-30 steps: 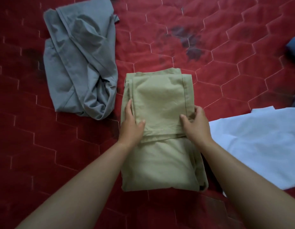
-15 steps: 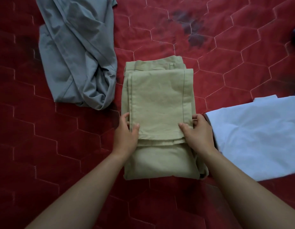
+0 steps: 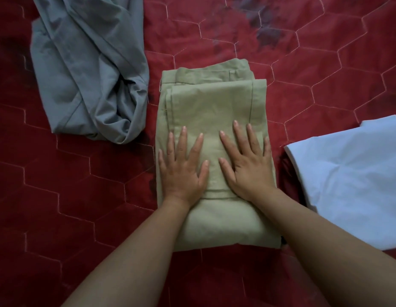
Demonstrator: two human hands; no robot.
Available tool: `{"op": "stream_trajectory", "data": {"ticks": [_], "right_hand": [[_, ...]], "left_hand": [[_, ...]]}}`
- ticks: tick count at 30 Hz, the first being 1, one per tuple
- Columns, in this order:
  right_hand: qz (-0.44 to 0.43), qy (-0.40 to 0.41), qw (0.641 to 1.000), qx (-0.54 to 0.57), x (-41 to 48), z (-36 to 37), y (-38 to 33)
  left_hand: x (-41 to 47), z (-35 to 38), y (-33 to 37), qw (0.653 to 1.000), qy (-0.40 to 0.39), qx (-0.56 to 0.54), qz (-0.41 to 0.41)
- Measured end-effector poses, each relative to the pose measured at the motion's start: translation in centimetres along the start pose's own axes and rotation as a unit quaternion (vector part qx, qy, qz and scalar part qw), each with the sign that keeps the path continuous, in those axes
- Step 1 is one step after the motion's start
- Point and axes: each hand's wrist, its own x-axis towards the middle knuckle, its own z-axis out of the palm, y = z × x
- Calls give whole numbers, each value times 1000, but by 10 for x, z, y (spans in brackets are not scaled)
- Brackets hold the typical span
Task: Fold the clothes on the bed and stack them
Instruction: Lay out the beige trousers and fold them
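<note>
Both hands, left [image 3: 182,171] and right [image 3: 248,167], press flat with fingers spread on the folded khaki trousers [image 3: 212,103] at frame centre. Grey garment [image 3: 86,69], upper left, lies crumpled and unfolded; white cloth [image 3: 352,180], right, also seems left, and nothing is stacked yet.

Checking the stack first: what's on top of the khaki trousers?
Only the left hand and right hand, flat with fingers straight, on the khaki trousers. No other garment. Fabric under the palms is hidden.
</note>
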Motion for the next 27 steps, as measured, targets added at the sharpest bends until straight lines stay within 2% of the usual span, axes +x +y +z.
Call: {"op": "stream_trajectory", "data": {"ticks": [3,7,9,12,15,19,22,25,27], "right_hand": [[2,32,999,-3,4,7,1],[1,-14,1000,14,1,-9,0],[-15,-18,999,47,-14,-19,-2],[-47,1,993,109,-66,-21,-12],[-80,-31,996,28,-108,-11,2],[-49,-43,998,-2,-111,-9,18],[-65,-37,997,-16,-119,-12,9],[-150,-27,988,5,-141,-18,5],[-159,-46,986,21,-154,-18,5]], "left_hand": [[4,7,-1,1000,24,9,7],[-2,-6,2,1000,-20,22,4],[-18,-11,1,999,-30,13,37],[-67,-12,-6,991,-35,-60,113],[-107,-4,-24,988,-73,-26,134],[-113,-3,-32,985,-107,33,134],[-119,-10,-30,983,-124,13,137],[-139,-22,-38,983,-115,-20,140],[-150,-26,-45,983,-120,-34,137]]}}
